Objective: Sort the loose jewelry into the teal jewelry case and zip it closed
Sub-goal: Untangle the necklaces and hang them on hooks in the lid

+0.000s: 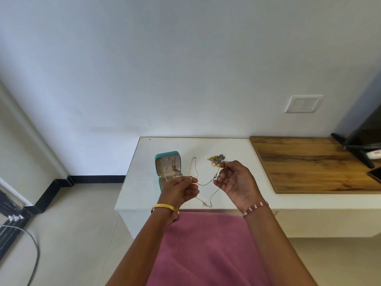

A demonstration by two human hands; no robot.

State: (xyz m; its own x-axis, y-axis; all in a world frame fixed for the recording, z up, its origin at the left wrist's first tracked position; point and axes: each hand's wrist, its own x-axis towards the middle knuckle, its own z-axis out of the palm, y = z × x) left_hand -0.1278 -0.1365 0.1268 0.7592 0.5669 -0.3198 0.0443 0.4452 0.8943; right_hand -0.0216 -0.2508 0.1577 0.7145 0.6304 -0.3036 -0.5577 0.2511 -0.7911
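Two hands up over white table, thin chain necklace strung between: left hand pinching one end, right hand pinching near clasp, other fingers loosely curled. Slack dangling w/ pendant. V. light, limp, tangle-prone, prob. fragile; best held by ends. Teal jewelry case open just left; loose pile behind.
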